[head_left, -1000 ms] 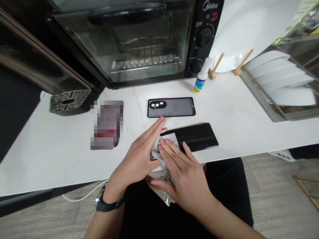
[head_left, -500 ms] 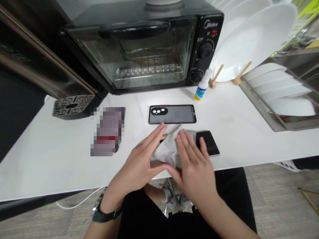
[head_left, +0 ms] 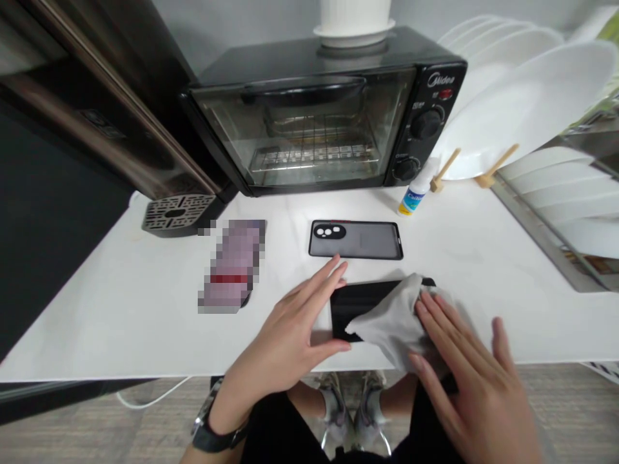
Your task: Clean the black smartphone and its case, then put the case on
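Note:
A black smartphone (head_left: pixel 355 303) lies flat, screen up, near the counter's front edge. My left hand (head_left: pixel 294 322) braces its left end, fingertips at the far edge and thumb at the near edge. A grey cleaning cloth (head_left: pixel 387 322) covers the phone's right part. Pressed onto that cloth is my right hand (head_left: pixel 464 361), fingers together, toward the phone's right end. Behind the phone sits a translucent phone case (head_left: pixel 362 241) with a black rim and camera cutouts. The phone's right end is mostly hidden under cloth and hand.
A black toaster oven (head_left: pixel 309 135) stands at the back, with a small spray bottle (head_left: pixel 413 193) by its right corner. A pixelated purplish item (head_left: pixel 235 264) lies left. White plates (head_left: pixel 522 103) lean in wooden holders at right. A drip tray (head_left: pixel 176 216) juts out at left.
My right hand has slid the cloth rightward along the phone, baring the screen's left part. My left hand stays at the phone's left end. The view has shifted.

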The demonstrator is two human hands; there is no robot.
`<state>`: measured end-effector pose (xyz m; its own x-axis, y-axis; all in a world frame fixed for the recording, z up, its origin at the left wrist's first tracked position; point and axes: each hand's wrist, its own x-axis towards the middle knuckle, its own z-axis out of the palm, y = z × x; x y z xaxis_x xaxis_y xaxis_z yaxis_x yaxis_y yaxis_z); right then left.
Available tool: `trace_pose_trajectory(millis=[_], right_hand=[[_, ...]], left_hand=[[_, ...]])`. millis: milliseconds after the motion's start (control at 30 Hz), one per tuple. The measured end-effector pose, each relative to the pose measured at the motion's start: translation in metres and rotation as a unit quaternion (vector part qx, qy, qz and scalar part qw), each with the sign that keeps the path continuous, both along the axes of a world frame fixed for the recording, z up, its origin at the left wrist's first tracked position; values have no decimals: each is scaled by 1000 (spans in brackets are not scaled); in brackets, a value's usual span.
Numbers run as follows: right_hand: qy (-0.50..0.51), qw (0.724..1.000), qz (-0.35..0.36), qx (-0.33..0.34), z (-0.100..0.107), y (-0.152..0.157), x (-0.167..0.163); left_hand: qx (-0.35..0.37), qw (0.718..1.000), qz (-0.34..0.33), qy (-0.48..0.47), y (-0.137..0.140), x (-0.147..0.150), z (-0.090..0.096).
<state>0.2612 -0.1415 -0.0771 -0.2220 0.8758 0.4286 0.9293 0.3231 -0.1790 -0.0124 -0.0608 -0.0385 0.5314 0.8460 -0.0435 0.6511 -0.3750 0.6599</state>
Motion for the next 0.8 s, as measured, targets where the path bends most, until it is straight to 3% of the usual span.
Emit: trace_pose_trajectory(millis=[167,267,367,533,667,800], right_hand=[[5,999,-18,27,-3,24,-40],[22,998,30,44,-2,27,-81],[39,993,84,78,0,20,-97],[-20,986,136,95,3,8,-50],[-63,996,37,45,3,12,0],[-46,998,-31,29,-1,29,-4]], left_hand=[[7,1000,15,15,-1,-1,-3],[9,1000,11,17,0,-2,-3],[11,1000,11,13,-1,-2,-3],[-18,1000,19,4,-1,-2,-3],[-3,1000,18,20,0,-2,-4],[3,1000,16,16,0,-2,-4]])
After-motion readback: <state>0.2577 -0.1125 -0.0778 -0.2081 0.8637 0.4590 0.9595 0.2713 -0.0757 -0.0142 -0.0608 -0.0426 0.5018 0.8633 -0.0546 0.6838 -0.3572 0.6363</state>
